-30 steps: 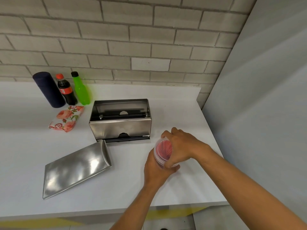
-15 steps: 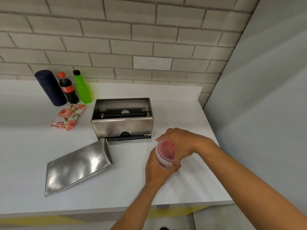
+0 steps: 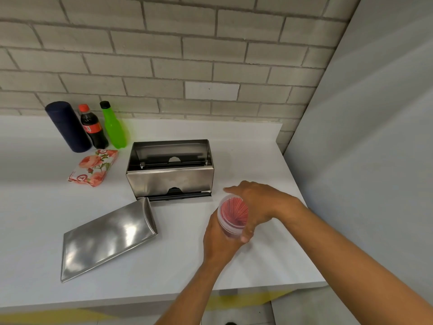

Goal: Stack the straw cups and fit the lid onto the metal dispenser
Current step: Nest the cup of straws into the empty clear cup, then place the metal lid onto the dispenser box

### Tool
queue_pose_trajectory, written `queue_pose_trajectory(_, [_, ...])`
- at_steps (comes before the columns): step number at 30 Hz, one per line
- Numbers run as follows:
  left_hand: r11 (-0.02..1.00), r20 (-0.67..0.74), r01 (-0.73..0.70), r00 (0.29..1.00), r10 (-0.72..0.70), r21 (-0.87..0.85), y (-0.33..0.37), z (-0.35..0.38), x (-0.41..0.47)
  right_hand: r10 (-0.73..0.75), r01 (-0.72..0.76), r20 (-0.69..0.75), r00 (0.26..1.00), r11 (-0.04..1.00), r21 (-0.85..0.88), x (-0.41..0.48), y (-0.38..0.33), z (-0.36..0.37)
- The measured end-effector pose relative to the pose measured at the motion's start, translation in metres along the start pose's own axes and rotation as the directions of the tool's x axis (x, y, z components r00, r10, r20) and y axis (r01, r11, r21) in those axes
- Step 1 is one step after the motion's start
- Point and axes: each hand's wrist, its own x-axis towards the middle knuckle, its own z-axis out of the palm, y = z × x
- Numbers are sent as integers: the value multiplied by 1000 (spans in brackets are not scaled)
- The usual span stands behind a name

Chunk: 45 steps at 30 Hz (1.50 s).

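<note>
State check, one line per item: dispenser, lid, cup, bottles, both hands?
metal dispenser: upright, top open, no lid on it.
lid: off, lying flat on the counter, front-left of the dispenser.
straw cup: clear, full of red straws, held in both hands.
cola bottle: upright, capped.
green bottle: upright, capped.
dark cylinder: upright.
floral packet: lying flat.
left hand: gripping cup from below.
right hand: gripping cup's side.

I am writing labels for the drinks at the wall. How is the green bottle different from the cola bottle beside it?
The green bottle is taller, bright green, with a black cap and no label showing; the cola bottle is shorter, dark, with a red cap and red label. Both stand upright and capped at the wall.
</note>
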Motion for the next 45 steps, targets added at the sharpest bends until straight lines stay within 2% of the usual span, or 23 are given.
queue_pose_trajectory(4, [1000, 3, 19, 1000, -19, 2, 1, 0, 1, -62, 63, -19, 998, 998, 29, 1, 0, 5])
queue_pose_trajectory(8, [1000, 24, 30, 999, -30, 8, 4, 1, 0, -36, 37, -98, 995, 999, 15, 3, 0, 10])
queue_pose_trajectory(16, [999, 47, 47, 998, -47, -2, 4, 1, -2, 21, -20, -163, 986, 1000, 5, 3, -2, 14])
queue_pose_trajectory(21, [998, 35, 63, 997, -63, -20, 4, 1, -5, 54, -52, -153, 987, 999, 15, -1, -8, 12])
queue_pose_trajectory(26, [999, 100, 28, 995, -31, 40, 6, -10, -6, 66, -67, -132, 989, 998, 1, -5, -13, 11])
queue_pose_trajectory(29, [983, 130, -97, 989, 77, 155, 0, -33, -14, 30, -31, -154, 988, 999, -10, -4, -23, 9])
queue_pose_trajectory(34, [937, 36, -209, 978, 207, 278, -8, -95, -32, -88, 116, -274, 958, 989, 88, 8, -59, 8])
queue_pose_trajectory(37, [901, -55, -191, 972, 230, 389, -15, -144, -37, -174, 200, -301, 938, 978, 57, 20, -91, 11])
queue_pose_trajectory(41, [855, -164, -138, 954, 251, 500, -25, -209, -37, -308, 307, -262, 915, 951, -46, 41, -137, 18])
queue_pose_trajectory(45, [831, -207, -17, 965, 158, 556, -30, -262, -30, -431, 416, -209, 878, 902, -111, 61, -174, 26])
